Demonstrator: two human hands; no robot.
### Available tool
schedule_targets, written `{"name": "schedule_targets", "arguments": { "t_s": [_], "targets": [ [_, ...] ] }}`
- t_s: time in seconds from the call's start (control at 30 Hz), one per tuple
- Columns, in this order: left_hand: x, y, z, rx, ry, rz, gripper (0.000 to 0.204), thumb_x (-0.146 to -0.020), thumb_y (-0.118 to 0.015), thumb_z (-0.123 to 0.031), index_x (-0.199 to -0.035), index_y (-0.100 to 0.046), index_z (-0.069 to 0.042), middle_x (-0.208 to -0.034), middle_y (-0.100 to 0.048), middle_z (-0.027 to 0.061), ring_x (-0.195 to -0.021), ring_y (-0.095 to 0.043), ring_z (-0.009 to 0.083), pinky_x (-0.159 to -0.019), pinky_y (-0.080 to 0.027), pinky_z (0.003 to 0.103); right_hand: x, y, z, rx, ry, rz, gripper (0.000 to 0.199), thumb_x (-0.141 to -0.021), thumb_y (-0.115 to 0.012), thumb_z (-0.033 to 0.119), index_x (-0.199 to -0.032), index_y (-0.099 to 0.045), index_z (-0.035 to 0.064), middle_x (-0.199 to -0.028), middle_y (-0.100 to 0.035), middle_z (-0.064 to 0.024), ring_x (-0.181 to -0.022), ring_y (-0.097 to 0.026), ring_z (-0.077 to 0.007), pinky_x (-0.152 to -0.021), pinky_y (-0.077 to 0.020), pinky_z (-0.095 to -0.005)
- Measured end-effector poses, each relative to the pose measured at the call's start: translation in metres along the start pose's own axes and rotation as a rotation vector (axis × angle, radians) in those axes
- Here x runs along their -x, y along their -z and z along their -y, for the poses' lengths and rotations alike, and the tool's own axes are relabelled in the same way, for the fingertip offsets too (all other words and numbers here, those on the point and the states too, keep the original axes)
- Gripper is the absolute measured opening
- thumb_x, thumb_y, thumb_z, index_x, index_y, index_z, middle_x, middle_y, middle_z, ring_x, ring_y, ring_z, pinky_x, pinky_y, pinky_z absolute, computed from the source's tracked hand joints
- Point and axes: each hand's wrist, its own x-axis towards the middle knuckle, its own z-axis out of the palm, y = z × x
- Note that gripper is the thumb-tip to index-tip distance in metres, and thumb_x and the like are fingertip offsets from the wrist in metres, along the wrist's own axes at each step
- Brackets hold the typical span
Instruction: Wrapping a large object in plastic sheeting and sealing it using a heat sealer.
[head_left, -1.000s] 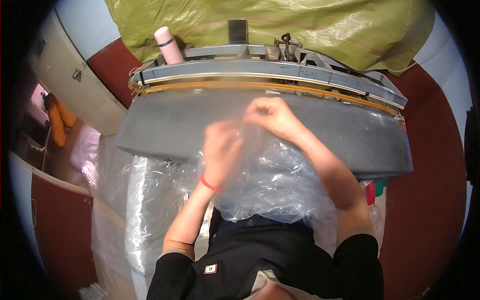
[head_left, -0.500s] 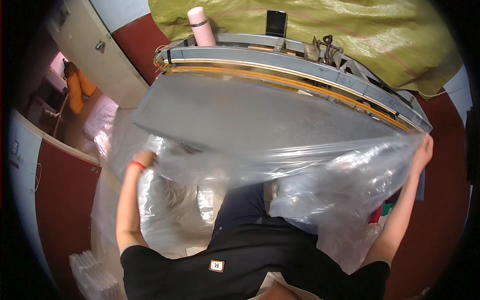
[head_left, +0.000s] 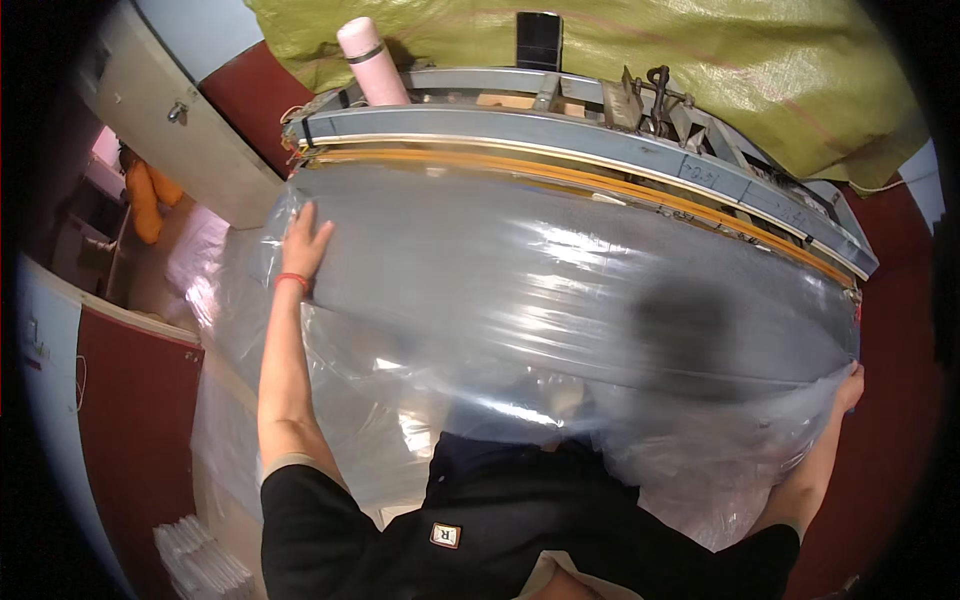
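A clear plastic sheet [head_left: 540, 400] is spread over the grey work surface [head_left: 430, 250] of a long bench machine and hangs over its near edge towards my legs. My left hand [head_left: 305, 245] lies on the sheet near the surface's left end, fingers stretched out. At the right end, my right hand [head_left: 850, 386] pinches the sheet's edge at the near corner. Orange-yellow strips [head_left: 560, 172] and a grey metal beam [head_left: 520, 130] run along the far side, beyond both hands.
A pink bottle [head_left: 372, 62] and a dark phone [head_left: 538, 42] stand behind the beam, before a yellow-green tarp [head_left: 740, 60]. A metal clamp [head_left: 657, 98] sits on the frame. Stacked folded plastic [head_left: 200, 560] lies at lower left, near an open door [head_left: 180, 120].
The sheet now covers more of the grey surface. My left hand has moved away from me onto its left end; my right hand has come down nearer, still gripping the edge.
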Motion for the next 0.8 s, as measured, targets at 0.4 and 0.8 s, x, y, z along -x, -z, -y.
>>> {"name": "schedule_targets", "arguments": {
  "t_s": [0.4,0.8],
  "targets": [
    [-0.066,-0.004,0.058,0.014,0.191,-0.525,0.033,-0.083,-0.048,-0.025,-0.100,-0.056,0.003,-0.099,-0.058,0.0174,-0.091,-0.056,0.0262,-0.081,-0.042,0.033,0.019,0.020,0.061,0.008,-0.254,0.128,0.048,-0.078,-0.041,0.050,-0.106,-0.055,0.0146,-0.104,-0.056,-0.0154,-0.098,-0.052,-0.0304,-0.081,-0.0390,-0.0432],
    [0.260,0.002,-0.477,1.185,-0.989,1.155,0.051,-0.082,-0.046,-0.016,-0.128,-0.029,-0.003,-0.132,-0.029,0.0157,-0.123,-0.027,0.0271,-0.100,-0.022,0.034,0.023,0.019,0.043,0.080,-0.056,-0.012,0.033,-0.083,-0.043,0.034,-0.085,-0.055,0.0040,-0.080,-0.059,-0.0206,-0.079,-0.056,-0.0362,-0.067,-0.0425,-0.0454]
  ]
}}
